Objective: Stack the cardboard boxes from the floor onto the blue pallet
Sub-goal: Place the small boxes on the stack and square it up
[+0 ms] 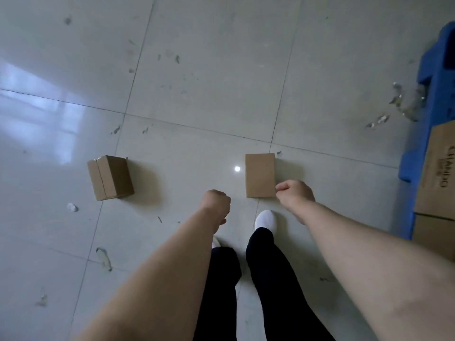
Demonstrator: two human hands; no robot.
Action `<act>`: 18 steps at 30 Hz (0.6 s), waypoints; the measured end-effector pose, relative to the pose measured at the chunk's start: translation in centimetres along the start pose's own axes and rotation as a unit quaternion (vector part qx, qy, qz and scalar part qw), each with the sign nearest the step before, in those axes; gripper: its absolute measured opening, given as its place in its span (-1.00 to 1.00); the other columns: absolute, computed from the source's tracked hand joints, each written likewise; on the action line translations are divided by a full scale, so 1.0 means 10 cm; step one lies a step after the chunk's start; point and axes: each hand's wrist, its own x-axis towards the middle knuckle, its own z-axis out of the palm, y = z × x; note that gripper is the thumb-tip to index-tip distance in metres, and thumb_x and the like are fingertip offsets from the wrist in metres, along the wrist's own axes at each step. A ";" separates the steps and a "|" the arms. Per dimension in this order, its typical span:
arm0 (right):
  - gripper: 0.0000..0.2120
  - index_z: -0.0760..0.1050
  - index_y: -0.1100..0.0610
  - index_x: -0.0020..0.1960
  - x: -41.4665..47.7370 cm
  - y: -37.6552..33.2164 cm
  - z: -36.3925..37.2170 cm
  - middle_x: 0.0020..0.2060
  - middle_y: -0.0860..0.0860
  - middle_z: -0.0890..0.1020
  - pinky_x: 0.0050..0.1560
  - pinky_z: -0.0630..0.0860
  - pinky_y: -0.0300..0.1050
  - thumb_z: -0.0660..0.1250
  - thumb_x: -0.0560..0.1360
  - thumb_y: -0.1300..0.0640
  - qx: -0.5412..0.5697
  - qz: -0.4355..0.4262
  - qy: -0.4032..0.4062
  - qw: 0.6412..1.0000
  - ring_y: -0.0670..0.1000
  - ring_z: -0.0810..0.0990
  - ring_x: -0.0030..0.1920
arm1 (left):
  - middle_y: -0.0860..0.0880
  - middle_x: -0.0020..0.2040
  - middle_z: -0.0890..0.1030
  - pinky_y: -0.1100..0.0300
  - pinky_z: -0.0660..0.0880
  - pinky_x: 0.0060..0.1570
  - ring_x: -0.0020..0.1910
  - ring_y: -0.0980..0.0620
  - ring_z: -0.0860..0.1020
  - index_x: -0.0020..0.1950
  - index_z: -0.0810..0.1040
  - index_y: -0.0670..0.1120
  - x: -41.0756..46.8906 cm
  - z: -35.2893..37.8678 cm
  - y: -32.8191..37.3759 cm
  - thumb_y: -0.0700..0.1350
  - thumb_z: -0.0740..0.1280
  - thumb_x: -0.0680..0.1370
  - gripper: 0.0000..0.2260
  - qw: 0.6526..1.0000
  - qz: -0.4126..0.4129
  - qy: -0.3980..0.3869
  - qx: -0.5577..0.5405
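Two small cardboard boxes lie on the tiled floor in front of my feet. The left box (110,177) has its seamed flap side facing left. The right box (260,174) lies flat and plain. My left hand (216,203) hangs between the boxes with its fingers loosely curled and holds nothing. My right hand (295,193) hovers at the near right corner of the right box, fingers loosely curled; I cannot tell whether it touches the box. The blue pallet (438,70) sits at the right edge.
Larger printed cardboard boxes (440,168) stand on the pallet at the right edge. Scraps of torn tape and paper (403,104) litter the floor beside the pallet. My legs in black trousers and a white sock (267,220) are below the hands.
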 end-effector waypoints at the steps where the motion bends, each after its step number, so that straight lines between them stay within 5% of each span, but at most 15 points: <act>1: -0.74 0.60 0.04 0.11 0.20 -0.01 0.10 0.14 0.01 0.63 0.15 0.48 -0.16 0.25 0.50 0.22 0.002 0.005 0.002 1.000 0.08 0.57 0.16 | -0.12 -0.01 0.52 0.03 0.55 -0.04 -0.09 -0.12 0.52 -0.24 0.37 0.01 0.22 0.05 0.00 -0.26 0.16 0.60 -0.74 1.000 0.001 0.002 0.001; 4: -0.70 0.55 0.02 0.19 0.83 0.06 0.43 0.18 -0.02 0.61 0.21 0.49 -0.10 0.28 0.48 0.19 0.004 0.021 0.011 1.000 0.07 0.56 0.19 | -0.10 0.02 0.57 0.09 0.53 0.02 0.00 -0.10 0.58 0.03 0.53 -0.09 0.93 0.22 -0.04 -0.26 0.14 0.58 -0.81 0.999 -0.008 -0.011 0.030; 7: -0.58 0.43 0.01 0.32 1.47 0.19 0.85 0.28 0.00 0.53 0.22 0.46 -0.10 0.33 0.47 0.13 -0.002 0.039 0.024 0.999 0.07 0.52 0.25 | -0.09 0.20 0.58 -0.04 0.54 0.18 0.17 -0.10 0.58 0.29 0.50 -0.06 1.71 0.38 -0.11 -0.22 0.16 0.55 -0.66 0.999 -0.019 -0.005 0.048; 12: -0.07 -0.01 -0.09 0.55 2.29 0.42 1.58 0.52 0.10 0.08 0.39 0.24 0.08 0.48 0.36 -0.13 -0.062 0.074 0.054 0.994 0.14 0.17 0.49 | -0.11 0.23 0.56 -0.06 0.54 0.19 0.20 -0.12 0.56 0.34 0.46 -0.09 2.80 0.55 -0.33 -0.24 0.14 0.54 -0.62 0.997 -0.015 0.003 0.079; 15: 0.27 -0.28 -0.17 0.54 2.60 0.48 1.94 0.55 0.09 -0.23 0.47 -0.01 0.23 0.56 0.17 -0.27 -0.091 0.107 0.063 0.988 0.17 -0.13 0.55 | -0.12 0.22 0.55 -0.05 0.53 0.20 0.19 -0.13 0.56 0.33 0.46 -0.09 3.26 0.59 -0.54 -0.24 0.16 0.54 -0.64 0.997 -0.010 0.008 0.083; 18: 0.45 -0.43 -0.17 0.49 2.79 0.49 2.21 0.52 0.09 -0.35 0.42 -0.06 0.38 0.59 0.01 -0.32 -0.112 0.133 0.055 0.983 0.21 -0.23 0.54 | -0.14 0.23 0.56 -0.05 0.53 0.21 0.21 -0.13 0.55 0.32 0.46 -0.10 3.55 0.58 -0.75 -0.24 0.17 0.54 -0.64 0.996 -0.013 0.018 0.086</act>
